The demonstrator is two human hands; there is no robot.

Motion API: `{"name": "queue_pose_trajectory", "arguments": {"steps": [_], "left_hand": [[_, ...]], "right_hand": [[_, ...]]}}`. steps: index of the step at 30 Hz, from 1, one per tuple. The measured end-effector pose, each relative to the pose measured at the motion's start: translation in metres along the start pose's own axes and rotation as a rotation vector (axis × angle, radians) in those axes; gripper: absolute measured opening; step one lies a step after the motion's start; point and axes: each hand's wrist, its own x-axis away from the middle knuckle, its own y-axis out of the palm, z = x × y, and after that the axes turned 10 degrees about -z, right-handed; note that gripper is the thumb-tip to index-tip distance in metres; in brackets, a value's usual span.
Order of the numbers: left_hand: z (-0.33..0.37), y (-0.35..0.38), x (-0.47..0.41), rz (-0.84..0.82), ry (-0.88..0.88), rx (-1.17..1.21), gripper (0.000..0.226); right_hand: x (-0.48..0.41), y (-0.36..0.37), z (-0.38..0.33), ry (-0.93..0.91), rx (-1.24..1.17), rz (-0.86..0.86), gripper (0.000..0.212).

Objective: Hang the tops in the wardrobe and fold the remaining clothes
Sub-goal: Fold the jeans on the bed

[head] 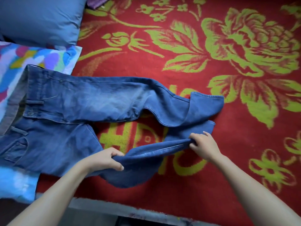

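A pair of blue jeans lies spread on the red bedcover, waistband to the left and legs running right. The far leg bends and its hem folds back at the right end. My left hand grips the near leg around the knee, bunching the denim. Farther right, my right hand pinches the same leg near its hem. Between the two hands the near leg is lifted slightly and stretched.
The red bedcover with green flowers fills most of the view. A blue pillow and a multicoloured pillow lie at the left. A purple cloth shows at the top edge. The bed's near edge runs along the bottom.
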Motion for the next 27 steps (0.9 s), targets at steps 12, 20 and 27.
{"name": "queue_pose_trajectory", "arguments": {"steps": [12, 20, 27], "left_hand": [[-0.012, 0.05, -0.096, 0.61, -0.261, -0.864, 0.082], [-0.088, 0.069, -0.092, 0.419, -0.408, -1.12, 0.076], [-0.09, 0.052, -0.082, 0.533, -0.16, -1.282, 0.078]], "right_hand": [[0.061, -0.038, 0.093, 0.592, 0.2, -0.068, 0.05], [0.099, 0.074, 0.095, 0.832, -0.109, -0.122, 0.065], [0.077, 0.089, 0.095, 1.12, -0.743, 0.307, 0.076]]}}
